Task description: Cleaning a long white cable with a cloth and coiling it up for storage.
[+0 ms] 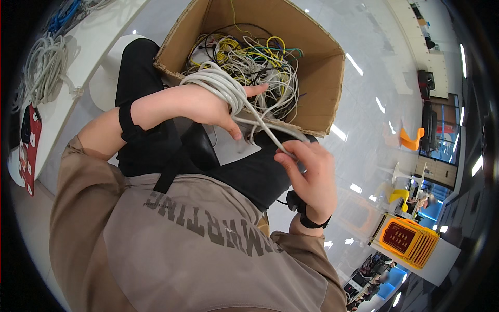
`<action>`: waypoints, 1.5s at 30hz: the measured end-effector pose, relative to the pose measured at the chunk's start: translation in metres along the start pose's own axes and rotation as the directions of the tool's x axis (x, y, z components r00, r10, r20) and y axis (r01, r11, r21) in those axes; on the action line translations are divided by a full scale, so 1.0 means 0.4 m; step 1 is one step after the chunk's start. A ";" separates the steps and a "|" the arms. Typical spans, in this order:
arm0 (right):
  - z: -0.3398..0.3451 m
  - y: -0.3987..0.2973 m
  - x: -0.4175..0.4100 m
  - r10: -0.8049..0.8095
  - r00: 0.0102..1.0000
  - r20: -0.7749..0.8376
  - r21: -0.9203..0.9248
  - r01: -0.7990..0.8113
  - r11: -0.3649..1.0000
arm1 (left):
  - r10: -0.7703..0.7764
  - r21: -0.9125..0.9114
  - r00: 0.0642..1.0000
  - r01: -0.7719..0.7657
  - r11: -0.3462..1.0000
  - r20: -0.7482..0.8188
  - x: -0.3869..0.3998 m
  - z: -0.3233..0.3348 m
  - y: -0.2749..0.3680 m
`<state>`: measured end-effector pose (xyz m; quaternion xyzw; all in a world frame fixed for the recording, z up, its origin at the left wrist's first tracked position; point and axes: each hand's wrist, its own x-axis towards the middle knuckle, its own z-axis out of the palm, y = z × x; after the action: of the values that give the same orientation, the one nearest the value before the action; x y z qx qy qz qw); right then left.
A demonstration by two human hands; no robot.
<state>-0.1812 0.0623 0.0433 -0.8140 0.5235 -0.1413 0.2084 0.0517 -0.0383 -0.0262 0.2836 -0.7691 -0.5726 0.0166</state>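
Note:
A light grey cable (222, 82) is looped several times around my left hand (212, 107), across the palm and back, with the thumb and a finger sticking out. My right hand (310, 171) pinches a stretch of the same cable between thumb and fingers, to the right of the loops. Behind my left hand stands an open cardboard box (319, 78). Inside it lies a tangle of cables (249, 62) in white, yellow, black and green. Part of the tangle is hidden by the loops and my left hand.
On the left, a white table (91, 43) bears a coiled grey cable bundle (46, 70), blue cables (62, 17) and a red patterned item (31, 156). An orange chair (412, 139) and an orange crate-like container (409, 241) stand farther right. People sit in the background.

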 end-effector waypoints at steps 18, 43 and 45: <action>0.135 0.101 -0.003 0.053 0.998 -0.025 0.362 -0.041 0.931 | 0.210 -0.673 0.855 -0.506 0.539 -0.474 0.030 0.028 -0.052; 0.269 0.228 0.148 0.221 0.796 0.563 0.543 -0.558 0.628 | 0.882 -0.890 0.462 0.435 -0.135 0.091 -0.049 0.106 0.048; 0.241 0.237 0.180 0.277 0.852 0.445 0.524 -0.498 0.691 | 0.817 -0.831 0.471 0.556 0.018 0.333 -0.057 0.172 0.032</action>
<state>-0.1834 -0.0194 -0.0861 -0.5787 0.5660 -0.1190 0.5750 0.0414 0.0344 -0.0316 -0.2500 -0.0426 -0.9615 -0.1062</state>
